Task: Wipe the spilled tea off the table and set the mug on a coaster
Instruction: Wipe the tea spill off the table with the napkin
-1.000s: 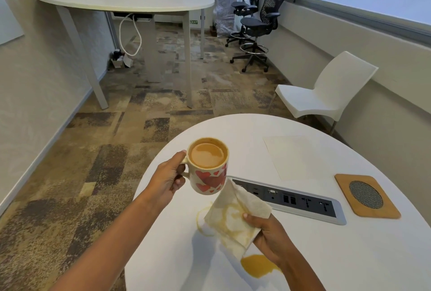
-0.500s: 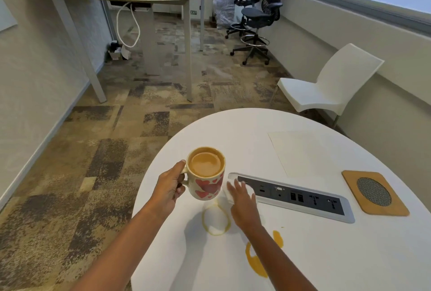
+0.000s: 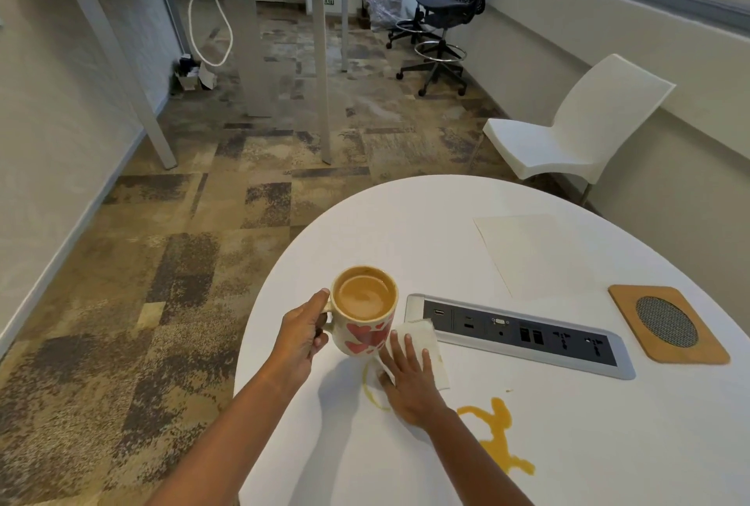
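The left hand (image 3: 302, 337) has its fingers curled round the handle of a glossy ceramic mug (image 3: 365, 313) with red hearts, held clear of the white table (image 3: 568, 444) and nearly brimful, so any tilt risks a fresh spill. The right hand (image 3: 408, 377) lies flat, fingers spread, pressing a thin stained paper napkin (image 3: 434, 355) on the ring-shaped tea stain (image 3: 371, 392); the soaked paper may smear. A larger puddle (image 3: 497, 438) remains, and the square wooden coaster (image 3: 669, 329) sits well apart.

My mug (image 3: 367, 313) is cream with red hearts, holding tan tea. The table (image 3: 568, 444) is white with amber-yellow spills (image 3: 497, 430). The coaster (image 3: 667, 324) is tan with a grey mesh circle.
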A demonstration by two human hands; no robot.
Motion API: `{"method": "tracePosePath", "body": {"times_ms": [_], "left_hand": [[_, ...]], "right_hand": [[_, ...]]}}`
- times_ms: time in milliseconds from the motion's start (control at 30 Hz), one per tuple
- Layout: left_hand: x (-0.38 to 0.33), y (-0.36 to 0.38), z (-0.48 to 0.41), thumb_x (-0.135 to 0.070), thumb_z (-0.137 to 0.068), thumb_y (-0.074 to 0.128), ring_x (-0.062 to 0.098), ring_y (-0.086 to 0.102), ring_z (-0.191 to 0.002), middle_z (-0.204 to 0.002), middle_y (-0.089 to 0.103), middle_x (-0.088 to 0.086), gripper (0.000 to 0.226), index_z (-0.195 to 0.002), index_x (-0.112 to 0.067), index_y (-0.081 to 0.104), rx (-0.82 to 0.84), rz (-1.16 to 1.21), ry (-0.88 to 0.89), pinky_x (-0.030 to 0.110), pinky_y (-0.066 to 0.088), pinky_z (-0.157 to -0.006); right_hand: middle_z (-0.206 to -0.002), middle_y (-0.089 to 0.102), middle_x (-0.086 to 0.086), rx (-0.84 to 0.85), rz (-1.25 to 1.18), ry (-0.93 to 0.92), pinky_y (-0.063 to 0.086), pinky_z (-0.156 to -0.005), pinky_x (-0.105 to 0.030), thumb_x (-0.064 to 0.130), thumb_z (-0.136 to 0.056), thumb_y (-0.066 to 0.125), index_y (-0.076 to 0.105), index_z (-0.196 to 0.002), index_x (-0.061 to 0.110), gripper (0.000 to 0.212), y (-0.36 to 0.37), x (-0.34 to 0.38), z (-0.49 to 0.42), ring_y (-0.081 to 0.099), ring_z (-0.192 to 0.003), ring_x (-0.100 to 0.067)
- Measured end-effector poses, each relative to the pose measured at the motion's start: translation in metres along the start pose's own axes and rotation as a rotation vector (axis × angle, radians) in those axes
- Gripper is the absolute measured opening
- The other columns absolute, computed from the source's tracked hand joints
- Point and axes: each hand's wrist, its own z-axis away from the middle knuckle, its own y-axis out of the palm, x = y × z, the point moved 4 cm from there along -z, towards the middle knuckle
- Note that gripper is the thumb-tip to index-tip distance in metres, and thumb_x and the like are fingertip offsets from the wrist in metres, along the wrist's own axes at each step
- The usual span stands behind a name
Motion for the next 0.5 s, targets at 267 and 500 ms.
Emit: {"method": "tracePosePath", "body": {"times_ms": [267,500], "left_hand": [[0.011,-0.001,-0.010,-0.023,-0.092,0.053,0.013,0.022,-0.050,-0.057,0.030,0.001,0.032,-0.061,-0.016,0.048,0.010,-0.029,-0.013,0.010,0.025,-0.027],[0.024,0.005,-0.017,-0.024,-0.092,0.052,0.013,0.029,-0.054,-0.058,0.032,0.002,0.032,-0.062,-0.015,0.047,0.011,-0.091,-0.020,0.013,0.031,-0.037]], "right_hand": [[-0.155,-0.001,-0.010,-0.185,0.106,-0.246,-0.020,-0.112,-0.050,0.033,-0.098,0.026,0.020,-0.148,0.024,0.051,0.005,0.023,0.027,0.008,-0.146,-0.030],[-0.159,-0.012,-0.004,0.082,0.125,-0.357,-0.017,-0.113,-0.048,0.034,-0.100,0.023,-0.003,-0.149,0.024,0.057,0.019,0.021,0.043,-0.015,-0.145,-0.028]]}}
